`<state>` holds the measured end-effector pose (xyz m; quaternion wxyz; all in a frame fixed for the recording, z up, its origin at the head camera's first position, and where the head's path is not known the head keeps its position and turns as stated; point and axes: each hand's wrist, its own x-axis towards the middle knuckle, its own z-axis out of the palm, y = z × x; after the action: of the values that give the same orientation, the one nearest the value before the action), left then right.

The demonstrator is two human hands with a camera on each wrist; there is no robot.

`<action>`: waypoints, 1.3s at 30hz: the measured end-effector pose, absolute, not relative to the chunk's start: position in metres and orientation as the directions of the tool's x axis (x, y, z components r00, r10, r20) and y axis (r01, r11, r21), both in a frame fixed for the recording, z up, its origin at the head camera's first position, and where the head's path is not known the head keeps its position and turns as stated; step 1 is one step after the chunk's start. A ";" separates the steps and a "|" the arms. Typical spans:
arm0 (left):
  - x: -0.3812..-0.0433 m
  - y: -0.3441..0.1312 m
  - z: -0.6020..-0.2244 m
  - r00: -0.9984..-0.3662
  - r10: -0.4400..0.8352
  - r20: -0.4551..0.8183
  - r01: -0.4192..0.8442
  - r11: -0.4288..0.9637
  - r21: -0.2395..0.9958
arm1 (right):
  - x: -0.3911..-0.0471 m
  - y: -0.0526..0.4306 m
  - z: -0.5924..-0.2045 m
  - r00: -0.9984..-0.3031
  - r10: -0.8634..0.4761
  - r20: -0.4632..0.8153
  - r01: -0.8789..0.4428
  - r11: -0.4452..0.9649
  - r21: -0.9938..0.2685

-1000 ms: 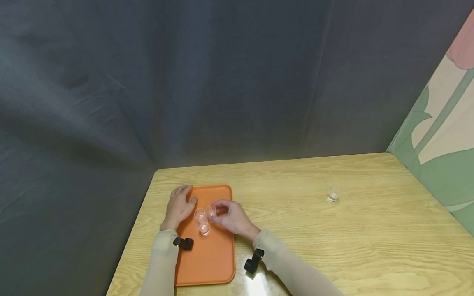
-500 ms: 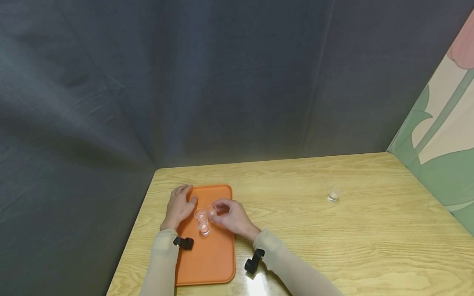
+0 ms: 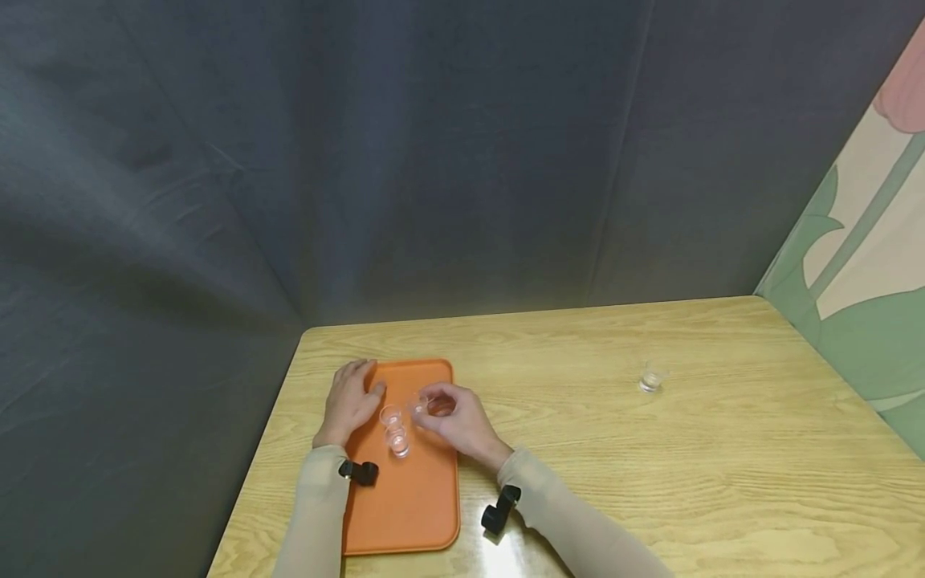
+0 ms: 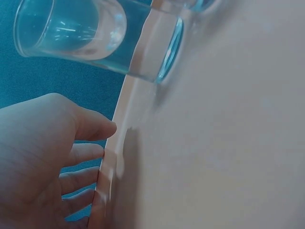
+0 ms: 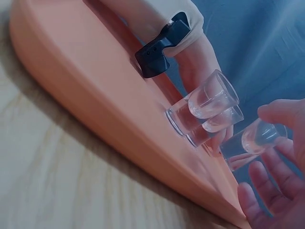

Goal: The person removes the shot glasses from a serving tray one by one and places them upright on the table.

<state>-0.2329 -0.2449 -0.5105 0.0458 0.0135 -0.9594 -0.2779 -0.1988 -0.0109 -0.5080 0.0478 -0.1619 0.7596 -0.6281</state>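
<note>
My right hand (image 3: 462,421) pinches a clear shot glass (image 5: 255,140) between thumb and fingers, above the orange tray (image 3: 405,506) near its right side. Two more shot glasses stand upright together on the tray: one farther off (image 3: 391,416) and a nearer one (image 3: 397,443). The held glass is a little apart from them, to the right. My left hand (image 3: 350,405) rests at the tray's left edge with fingers spread and holds nothing. In the left wrist view its fingertips touch the tray rim (image 4: 107,176), below a shot glass (image 4: 102,36).
Another shot glass (image 3: 651,379) stands alone on the wooden table (image 3: 578,433), far to the right of the tray. A dark curtain (image 3: 462,160) hangs behind and to the left. A flower-patterned cloth (image 3: 867,321) borders the right.
My right hand has shifted slightly to the right and away from me with the shot glass, opening a gap from the other two. The left hand stays in place.
</note>
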 end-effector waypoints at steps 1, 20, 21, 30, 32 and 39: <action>-0.233 -0.245 -0.510 -0.996 -0.051 0.079 -0.001 0.845 0.535 | -0.199 -0.010 -0.507 -0.943 -0.305 0.131 -0.183 0.149 -0.972; -0.231 -0.247 -0.510 -0.995 -0.046 0.089 0.009 0.847 0.532 | -0.203 0.012 -0.512 -0.963 -0.192 0.190 -0.201 0.036 -0.979; -0.231 -0.247 -0.509 -0.995 -0.046 0.087 0.007 0.846 0.533 | -0.204 0.014 -0.512 -0.964 -0.189 0.186 -0.196 0.036 -0.980; -0.233 -0.248 -0.509 -0.996 -0.050 0.070 -0.005 0.847 0.531 | -0.208 0.035 -0.513 -0.978 -0.123 0.168 -0.175 0.049 -0.983; -0.233 -0.248 -0.510 -0.997 -0.047 0.069 -0.003 0.846 0.533 | -0.209 0.042 -0.514 -0.980 -0.101 0.170 -0.177 0.064 -0.982; -0.234 -0.246 -0.512 -0.997 -0.042 0.067 0.001 0.844 0.536 | -0.212 0.071 -0.515 -0.988 -0.025 0.151 -0.153 0.120 -0.981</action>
<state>-0.2344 -0.2460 -0.5119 0.0381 0.0108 -0.9594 -0.2791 -0.2119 0.0706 -0.5150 -0.0485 -0.0597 0.7468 -0.6606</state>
